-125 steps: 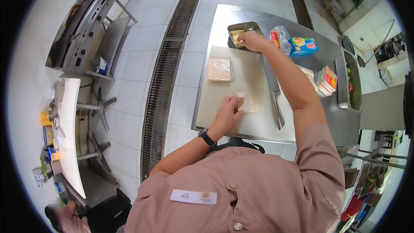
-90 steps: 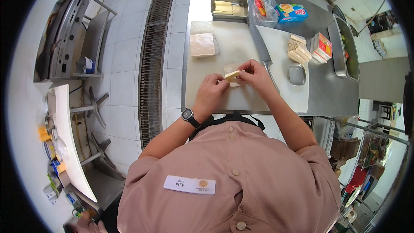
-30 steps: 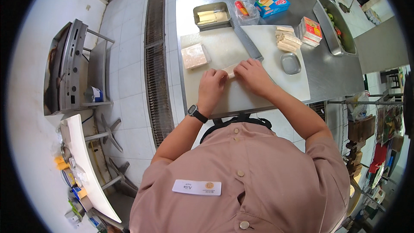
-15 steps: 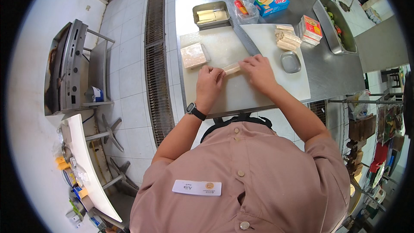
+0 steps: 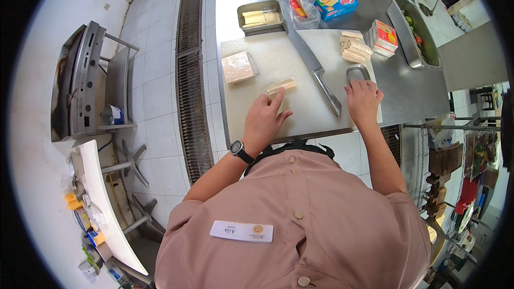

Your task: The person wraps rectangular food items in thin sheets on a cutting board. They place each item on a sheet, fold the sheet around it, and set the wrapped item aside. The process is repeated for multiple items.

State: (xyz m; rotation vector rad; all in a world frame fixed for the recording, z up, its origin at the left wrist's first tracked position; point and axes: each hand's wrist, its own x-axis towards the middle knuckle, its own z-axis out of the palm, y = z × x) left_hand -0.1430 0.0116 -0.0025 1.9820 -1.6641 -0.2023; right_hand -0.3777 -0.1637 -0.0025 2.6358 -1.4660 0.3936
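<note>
My left hand (image 5: pixel 262 120) has its index finger stretched out, its tip at the near edge of a small pale wrapped roll (image 5: pixel 281 85) on the white cutting board (image 5: pixel 289 118); its thumb stands apart. My right hand (image 5: pixel 365 103) reaches over the near side of a small metal dish (image 5: pixel 355 69), fingers bent down and spread, partly hiding it. Between the hands lies a large knife (image 5: pixel 310 58), its handle toward me. A stack of pale square sheets (image 5: pixel 238 68) sits at the board's left. Several finished-looking rolls (image 5: pixel 355 48) are piled behind the dish.
At the back stand a metal container (image 5: pixel 246 28) with pale yellow sticks, a clear plastic bag (image 5: pixel 309 13) and a blue box (image 5: pixel 336 5). A small red-and-white carton (image 5: pixel 383 37) is right of the rolls. A deep metal tray (image 5: pixel 432 56) with vegetables lines the table's right side.
My right hand has let go of the roll and moved right to the metal dish, uncovering the knife's handle. The left hand has loosened from the roll's end, index finger now extended at it.
</note>
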